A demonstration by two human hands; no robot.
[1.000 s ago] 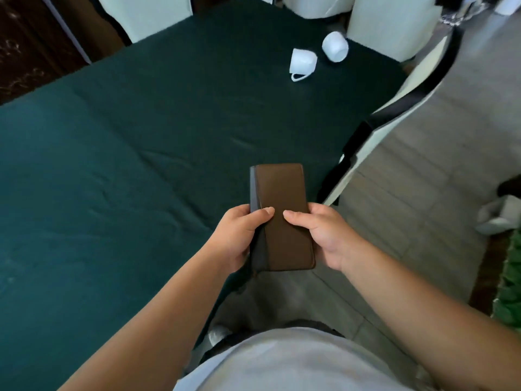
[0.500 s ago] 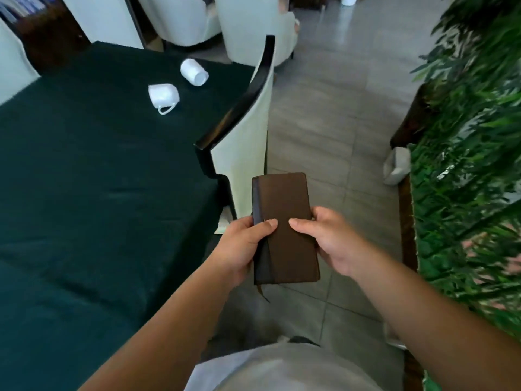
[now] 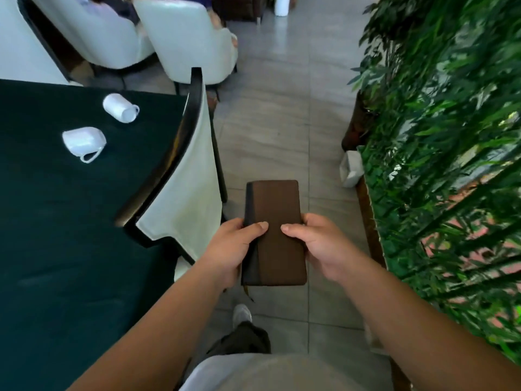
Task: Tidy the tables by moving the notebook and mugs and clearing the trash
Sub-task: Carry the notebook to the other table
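One notebook (image 3: 275, 232), between the two hands (image 3: 229, 249) (image 3: 324, 246); two white mugs (image 3: 83, 142) (image 3: 119, 107) on their sides on one bench (image 3: 56, 235), far left of the hands; three white chairs (image 3: 186, 176) (image 3: 194, 40) (image 3: 93, 32) beyond.

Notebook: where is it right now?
In the head view, the notebook is held in both hands, left hand and right hand, above the floor, right of the chair.

The notebook (image 3: 277, 221) has a matt brown leather-like cover, the two mugs (image 3: 84, 142) (image 3: 118, 107) look glossy white ceramic, the bench (image 3: 56, 221) wears dark green matt cloth, and the floor (image 3: 282, 122) shows smooth grey tiles.
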